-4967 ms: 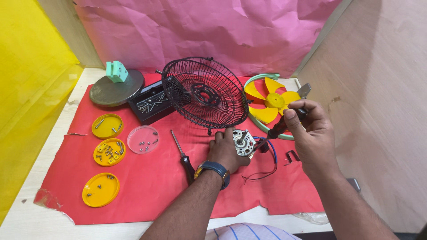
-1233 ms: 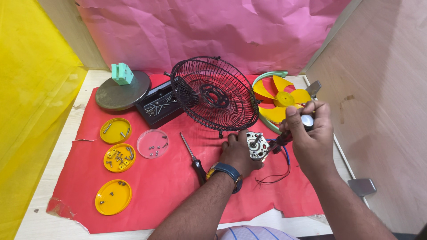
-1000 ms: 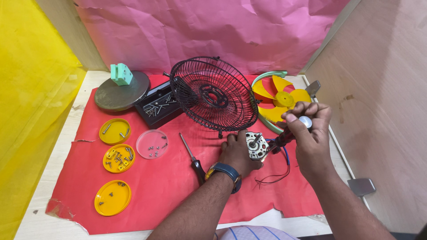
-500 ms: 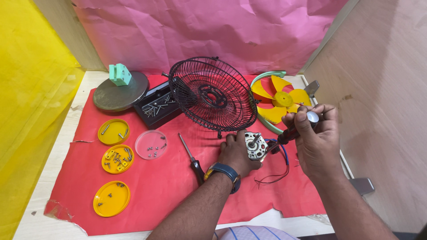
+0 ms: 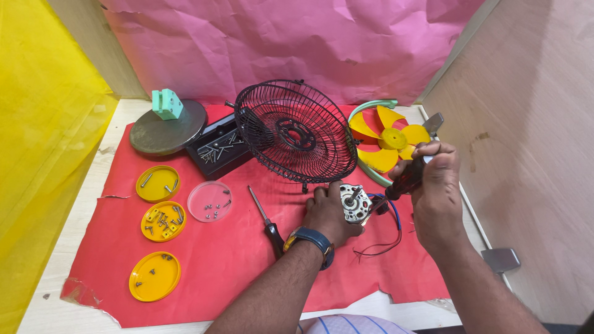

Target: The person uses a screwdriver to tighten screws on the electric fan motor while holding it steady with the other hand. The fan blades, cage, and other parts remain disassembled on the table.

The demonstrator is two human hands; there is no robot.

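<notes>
Left hand (image 5: 329, 213) closed around the small fan motor (image 5: 355, 203), pinning it on the red sheet (image 5: 235, 260) just in front of the black wire grille (image 5: 291, 131). Right hand (image 5: 436, 185) wrapped tight on a screwdriver (image 5: 405, 180) — dark handle in the fist, tip angled down to the motor's right side. Red, blue and black wires (image 5: 387, 238) trail from the motor between the two hands. A second screwdriver (image 5: 266, 216) lies loose beside the left wrist. Yellow fan blade (image 5: 387, 139) behind the right hand. Left of the sheet — three yellow lids (image 5: 158, 184) and a clear dish (image 5: 209, 201) with screws.
</notes>
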